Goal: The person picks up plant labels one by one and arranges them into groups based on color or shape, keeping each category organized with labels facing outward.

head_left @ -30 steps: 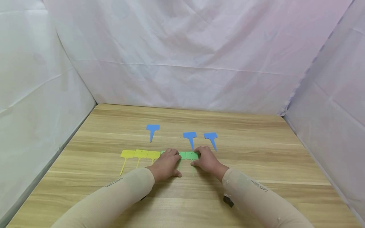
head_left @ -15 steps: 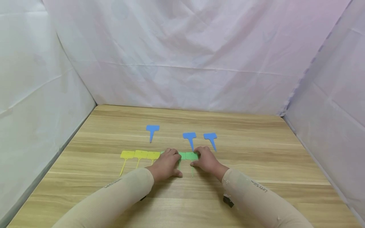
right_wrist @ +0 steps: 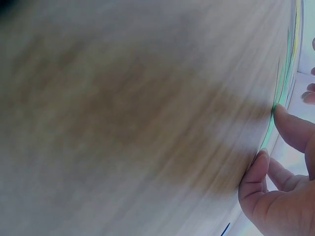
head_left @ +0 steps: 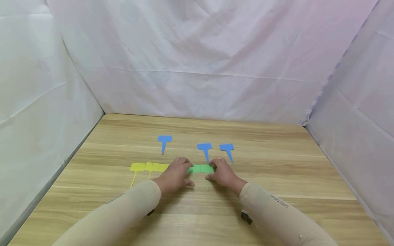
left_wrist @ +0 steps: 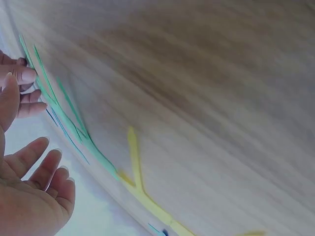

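A row of flat T-shaped plant tags lies on the wooden table: three yellow tags (head_left: 137, 167) at the left, then green tags (head_left: 195, 168). My right hand (head_left: 225, 172) holds the rightmost green tag (head_left: 206, 168) by its head, thumb at the lower edge and index finger at the upper right corner. My left hand (head_left: 175, 175) hovers over the row, covering the yellow-green junction in the head view. In the left wrist view, the left hand's fingers (left_wrist: 40, 167) are loosely bent, apart from the tags, holding nothing. Three green stems (left_wrist: 66, 96) show there.
Behind the row lie three blue T-shaped tags: one at left (head_left: 165, 138), one in the middle (head_left: 204, 147) with its tip near my right fingers, one at right (head_left: 226, 147). White cloth (head_left: 197, 92) walls the table's back and sides.
My left hand has lifted off the green tags and shifted slightly left, uncovering more green and covering more of the third yellow tag. The right hand has stayed in place.
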`<state>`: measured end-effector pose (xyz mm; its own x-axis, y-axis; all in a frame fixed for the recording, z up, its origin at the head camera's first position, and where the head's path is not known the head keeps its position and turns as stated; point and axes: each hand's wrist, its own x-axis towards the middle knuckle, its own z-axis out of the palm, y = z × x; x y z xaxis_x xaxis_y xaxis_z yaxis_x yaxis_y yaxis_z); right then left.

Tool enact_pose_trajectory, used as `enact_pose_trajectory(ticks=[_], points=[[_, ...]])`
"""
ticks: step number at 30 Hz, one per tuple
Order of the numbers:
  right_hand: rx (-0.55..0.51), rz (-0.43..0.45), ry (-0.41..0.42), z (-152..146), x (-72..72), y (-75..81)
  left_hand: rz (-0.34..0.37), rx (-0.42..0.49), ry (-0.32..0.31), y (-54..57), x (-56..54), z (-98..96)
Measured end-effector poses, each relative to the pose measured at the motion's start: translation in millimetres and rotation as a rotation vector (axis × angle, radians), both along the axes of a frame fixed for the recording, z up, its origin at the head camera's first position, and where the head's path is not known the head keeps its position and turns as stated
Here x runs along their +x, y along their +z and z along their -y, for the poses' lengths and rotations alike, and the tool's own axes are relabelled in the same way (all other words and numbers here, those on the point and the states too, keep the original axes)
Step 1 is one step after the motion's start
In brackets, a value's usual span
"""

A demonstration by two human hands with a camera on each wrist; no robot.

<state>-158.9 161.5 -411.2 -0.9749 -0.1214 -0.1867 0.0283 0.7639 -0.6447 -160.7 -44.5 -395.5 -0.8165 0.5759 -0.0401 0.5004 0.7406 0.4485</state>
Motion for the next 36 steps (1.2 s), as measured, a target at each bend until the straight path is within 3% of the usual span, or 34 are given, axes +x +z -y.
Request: enact_pose_trajectory(ticks=[9, 19, 36], points=[[0.002, -0.011, 0.012, -1.2, 0.5, 0.1, 0.003, 0.043, 0.072, 7.4, -9.1, 14.8], [0.006, -0.022, 0.024, -3.2, 1.1, -1.9, -0.015, 0.070, 0.169, 16.8, -35.5, 45.9], [0.005, -0.060, 0.064, -5.3, 9.3, 0.6, 0.095, 0.144, 0.317, 22.2, -66.8, 83.0]])
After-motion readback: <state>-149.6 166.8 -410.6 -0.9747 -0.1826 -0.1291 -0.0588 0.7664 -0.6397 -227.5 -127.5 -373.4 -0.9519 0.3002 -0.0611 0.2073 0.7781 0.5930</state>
